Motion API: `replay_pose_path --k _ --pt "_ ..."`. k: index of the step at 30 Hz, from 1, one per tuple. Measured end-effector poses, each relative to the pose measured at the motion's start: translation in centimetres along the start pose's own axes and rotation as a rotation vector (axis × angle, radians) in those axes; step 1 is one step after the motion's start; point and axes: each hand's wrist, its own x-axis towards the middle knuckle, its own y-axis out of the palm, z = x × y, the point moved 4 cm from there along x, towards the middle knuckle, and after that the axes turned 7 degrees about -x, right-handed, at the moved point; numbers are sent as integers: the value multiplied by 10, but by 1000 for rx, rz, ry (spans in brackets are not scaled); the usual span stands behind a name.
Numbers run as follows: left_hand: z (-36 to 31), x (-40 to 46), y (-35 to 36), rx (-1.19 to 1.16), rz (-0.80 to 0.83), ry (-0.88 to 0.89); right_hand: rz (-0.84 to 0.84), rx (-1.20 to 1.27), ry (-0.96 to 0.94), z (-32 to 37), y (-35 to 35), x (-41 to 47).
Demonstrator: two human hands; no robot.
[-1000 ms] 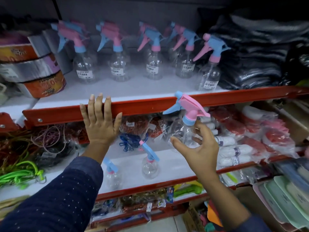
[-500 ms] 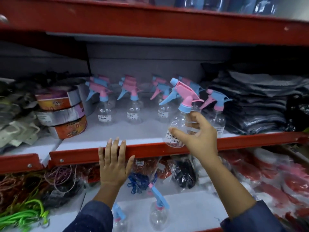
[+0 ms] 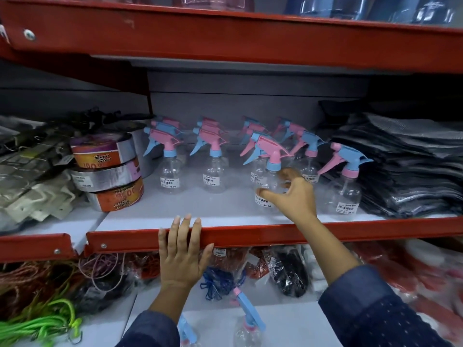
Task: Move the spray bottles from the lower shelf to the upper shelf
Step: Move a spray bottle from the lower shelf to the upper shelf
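My right hand (image 3: 297, 196) is curled around a clear spray bottle (image 3: 268, 180) with a pink head and blue trigger. The bottle stands upright on the white upper shelf (image 3: 150, 219), in front of several other pink-and-blue spray bottles (image 3: 213, 171) lined up in rows. My thumb crosses the bottle's front above its price label. My left hand (image 3: 181, 256) lies flat against the shelf's red front rim (image 3: 250, 235), fingers spread, holding nothing. On the lower shelf (image 3: 290, 321), two spray bottles are visible: one (image 3: 246, 321) below the middle and one (image 3: 185, 330) partly hidden by my left sleeve.
Stacked tape rolls (image 3: 107, 171) stand at the left of the bottle rows and a pile of dark folded cloth (image 3: 406, 166) at the right. A red beam (image 3: 225, 38) runs overhead. Bagged nets (image 3: 288, 271) and green cords (image 3: 45, 324) fill the lower shelf.
My right hand has carried the bottle up from the lower shelf and in over the red rim, then lowered it onto the upper shelf. The view has tilted upward. My left hand stays on the rim.
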Motion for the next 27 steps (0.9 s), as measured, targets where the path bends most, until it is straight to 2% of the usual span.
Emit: replay_pose_path --k 7,13,27 --pt "0 0 2 4 -4 12 51 -13 -43 -4 6 1" --pt "0 -1 1 7 16 -7 -68 -84 -33 1 1 -4" --pt "-2 0 0 4 42 8 -13 -133 -94 4 10 -8"
